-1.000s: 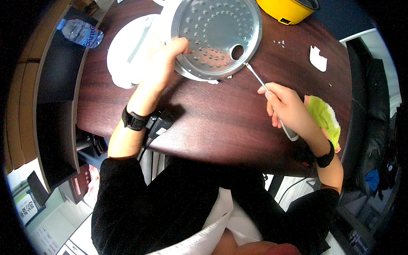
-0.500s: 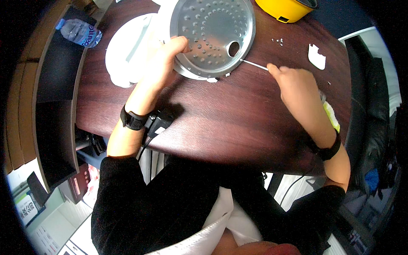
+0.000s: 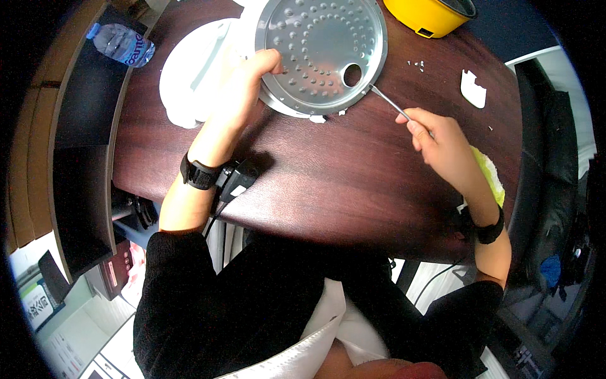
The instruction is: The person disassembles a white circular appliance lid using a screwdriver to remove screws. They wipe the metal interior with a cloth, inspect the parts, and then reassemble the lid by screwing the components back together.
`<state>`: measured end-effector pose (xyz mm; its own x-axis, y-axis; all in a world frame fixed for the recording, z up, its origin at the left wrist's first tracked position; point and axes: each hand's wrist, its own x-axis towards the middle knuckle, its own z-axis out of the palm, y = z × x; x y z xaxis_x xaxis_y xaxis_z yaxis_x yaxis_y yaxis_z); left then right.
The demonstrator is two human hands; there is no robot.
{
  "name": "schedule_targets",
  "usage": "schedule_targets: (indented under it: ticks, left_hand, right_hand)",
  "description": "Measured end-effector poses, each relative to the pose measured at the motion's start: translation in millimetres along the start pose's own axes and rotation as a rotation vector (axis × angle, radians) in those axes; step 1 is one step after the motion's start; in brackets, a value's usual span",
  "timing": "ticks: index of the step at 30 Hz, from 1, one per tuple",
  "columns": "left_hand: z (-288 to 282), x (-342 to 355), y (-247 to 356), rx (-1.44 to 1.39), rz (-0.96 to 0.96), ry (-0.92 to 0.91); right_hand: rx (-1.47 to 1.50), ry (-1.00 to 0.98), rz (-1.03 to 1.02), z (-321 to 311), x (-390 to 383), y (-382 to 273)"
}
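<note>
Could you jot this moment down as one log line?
left hand: thumb over rim of metal disc | right hand: holds thin tool, tip at that rim | nearby: white piece, yellow container, bottle

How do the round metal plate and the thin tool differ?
The metal plate is broad and round; the tool is slender and straight.
The plate's face is bumpy; the tool's shaft looks smooth.
The plate is in the left hand; the tool is in the right hand.
Both look silvery.
</note>
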<state>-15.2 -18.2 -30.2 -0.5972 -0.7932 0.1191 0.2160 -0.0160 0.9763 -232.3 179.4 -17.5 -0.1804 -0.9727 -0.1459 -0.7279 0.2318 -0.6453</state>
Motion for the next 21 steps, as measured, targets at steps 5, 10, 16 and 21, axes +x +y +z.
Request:
schedule_targets:
  ticks: [5,10,16,21]
  left_hand:
    - [0.4,0.9,-1.3,0.007,0.029,-0.004]
    - [-1.1,2.1,-4.3,-0.012,0.037,-0.01]
    - [-1.1,0.6,-3.0,-0.016,0.023,-0.005]
    - [1.6,-2.6,0.9,0.063,0.016,-0.009]
  right_hand:
    - [0.189,-0.054,0.2,14.8,-5.2,-9.8]
    - [0.139,-0.009,0.23,15.4,-4.8,-8.6]
    - [0.084,0.023,0.184,21.2,-3.1,-2.6]
    - [0.029,0.046,0.104,23.7,-3.7,-1.9]
